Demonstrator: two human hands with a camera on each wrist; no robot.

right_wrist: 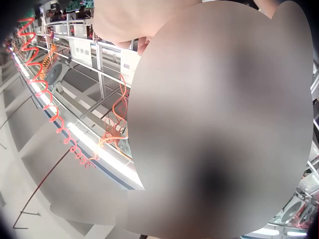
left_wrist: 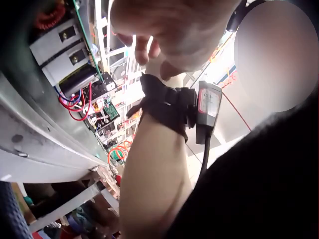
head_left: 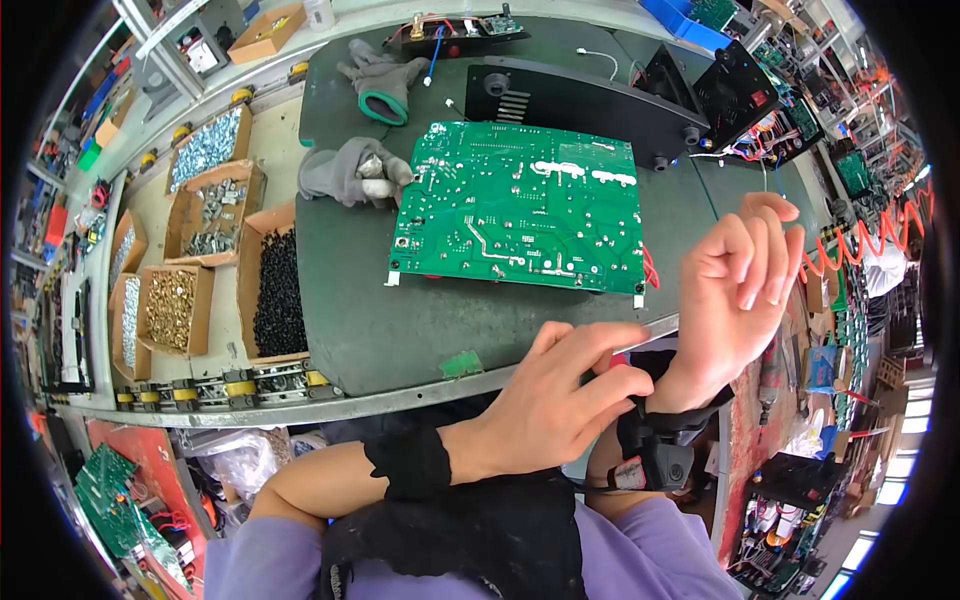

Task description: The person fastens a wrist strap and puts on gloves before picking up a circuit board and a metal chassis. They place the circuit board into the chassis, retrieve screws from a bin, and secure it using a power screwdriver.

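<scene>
My left hand reaches across my body beside the right wrist, its fingers bent loosely. In the left wrist view its fingers hover over the black wrist strap and the small camera fastened there. A bit of red shows between its fingers in the head view. My right hand is raised at the table's front edge, palm toward me, fingers loosely curled and holding nothing. Nearby, a green circuit board lies solder side up on the dark table mat.
Grey work gloves lie left of the board, and a black metal housing stands behind it. Cardboard trays of screws and small parts line the left side. A red coiled hose hangs at the right.
</scene>
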